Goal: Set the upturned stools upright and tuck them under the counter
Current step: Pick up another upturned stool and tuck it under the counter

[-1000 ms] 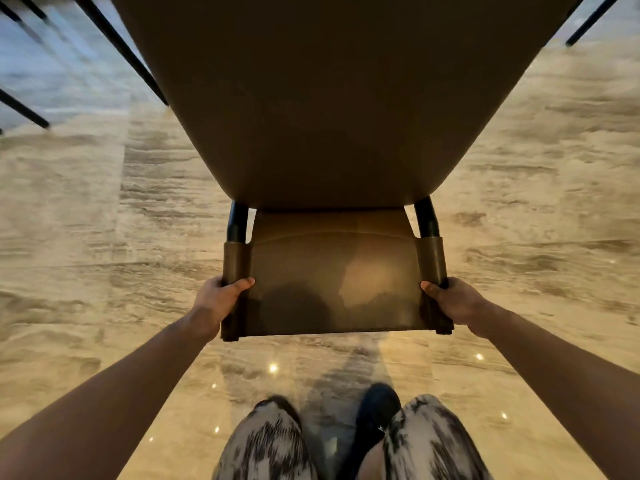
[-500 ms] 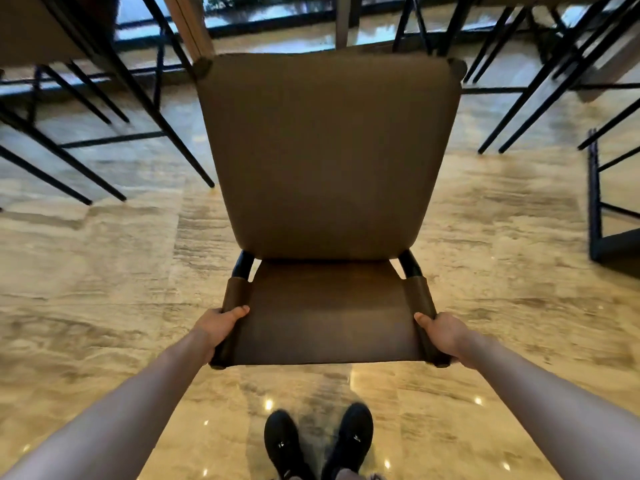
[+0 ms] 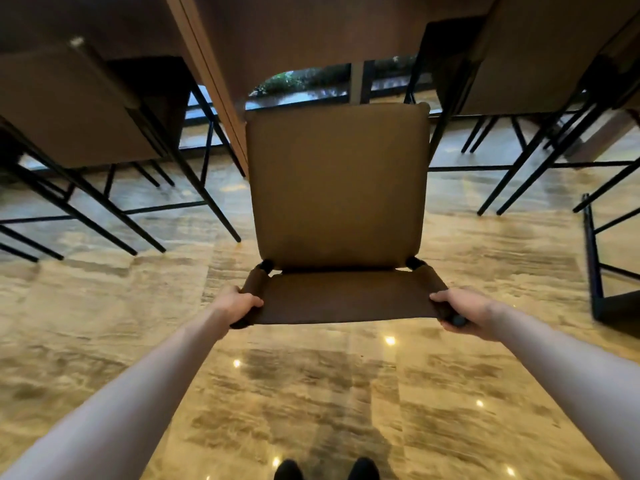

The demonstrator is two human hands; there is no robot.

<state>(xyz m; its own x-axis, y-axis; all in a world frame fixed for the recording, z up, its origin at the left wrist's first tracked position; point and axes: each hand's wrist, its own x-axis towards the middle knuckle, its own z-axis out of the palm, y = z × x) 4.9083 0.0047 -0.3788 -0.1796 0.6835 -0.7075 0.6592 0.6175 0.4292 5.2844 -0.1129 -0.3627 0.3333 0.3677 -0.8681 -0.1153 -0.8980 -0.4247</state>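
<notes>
Stool [image 3: 336, 188] upright at frame centre, held by its backrest.
Left hand [image 3: 240, 303] and right hand [image 3: 464, 311] curl their fingers round the backrest's ends; seat reaches toward the bench [image 3: 311, 32] above.

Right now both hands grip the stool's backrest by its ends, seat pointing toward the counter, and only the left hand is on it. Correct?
Not quite. The head view shows both on it: the left hand grips one end of the stool's backrest, and the right hand grips the other. The seat does point toward the counter.
</notes>
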